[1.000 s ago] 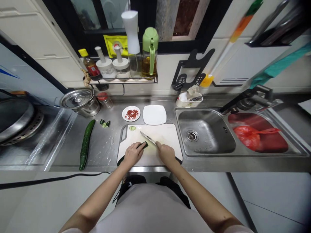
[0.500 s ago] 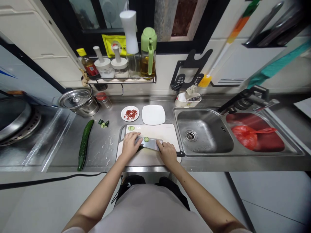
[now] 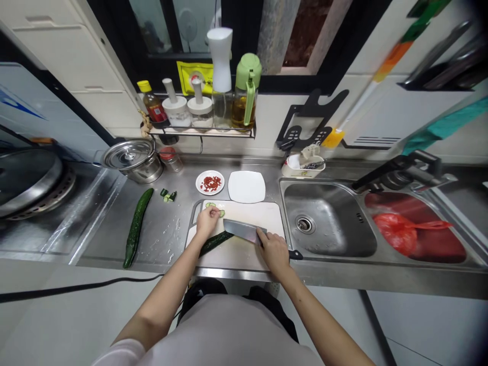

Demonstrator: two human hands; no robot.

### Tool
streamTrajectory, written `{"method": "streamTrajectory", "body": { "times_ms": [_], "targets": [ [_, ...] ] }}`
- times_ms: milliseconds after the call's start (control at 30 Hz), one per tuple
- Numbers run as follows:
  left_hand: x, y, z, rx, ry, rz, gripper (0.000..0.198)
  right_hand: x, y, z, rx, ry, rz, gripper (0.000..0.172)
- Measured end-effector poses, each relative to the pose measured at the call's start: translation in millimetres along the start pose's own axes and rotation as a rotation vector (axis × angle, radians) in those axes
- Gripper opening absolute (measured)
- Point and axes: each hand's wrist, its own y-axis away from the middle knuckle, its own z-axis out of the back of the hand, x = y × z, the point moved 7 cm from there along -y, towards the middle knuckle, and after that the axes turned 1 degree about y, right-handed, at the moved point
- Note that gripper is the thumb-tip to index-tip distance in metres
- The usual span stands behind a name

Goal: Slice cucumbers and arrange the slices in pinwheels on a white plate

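Observation:
My right hand (image 3: 275,253) grips a cleaver (image 3: 244,231), its broad blade pointing left over the white cutting board (image 3: 247,256). Pinched in the fingertips of my left hand (image 3: 208,222) is a thin cucumber slice (image 3: 221,213), held above the board's upper left. Another pale slice or two, the laid cucumber slices (image 3: 210,205), rest at the board's far left corner. A dark green cut cucumber (image 3: 215,242) lies slantwise on the board, below the blade tip and partly behind my left wrist.
A whole cucumber (image 3: 138,229) and small cucumber pieces (image 3: 168,195) lie on the counter to the left. Behind the board stand a plate of chopped red bits (image 3: 210,183) and a white square plate (image 3: 246,186). The steel sink (image 3: 328,223) adjoins on the right.
My left hand has left the blade and now holds the slice that was on it, up and left. The cut cucumber shows more. The whole view has shifted slightly.

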Motion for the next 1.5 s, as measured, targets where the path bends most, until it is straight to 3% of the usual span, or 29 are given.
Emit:
{"method": "streamTrajectory", "body": {
  "times_ms": [233, 600, 800, 1000, 1100, 1500],
  "targets": [
    [27, -41, 6.7, -0.058, -0.136, 0.08, 0.012, -12, -9, -5, 0.065, -0.021, -0.057, 0.049],
    [25, -44, 5.5, -0.128, -0.245, 0.006, 0.015, -10, -13, 0, 0.141, -0.18, -0.14, 0.035],
    [17, -15, 21.7, -0.23, -0.079, -0.073, 0.02, -6, -18, -9, 0.194, -0.371, -0.178, 0.035],
    [-12, 51, 4.2, -0.042, -0.148, -0.446, 0.02, 16, -24, -14, 0.262, -0.503, -0.084, 0.033],
    [-18, 75, -8.5, 0.034, -0.237, -0.554, 0.022, 27, -22, -13, 0.293, -0.533, -0.053, 0.033],
    [-7, 81, -26.9, 0.088, -0.326, -0.576, 0.028, 44, -13, -3, 0.328, -0.434, -0.017, 0.037]
  ]
}}
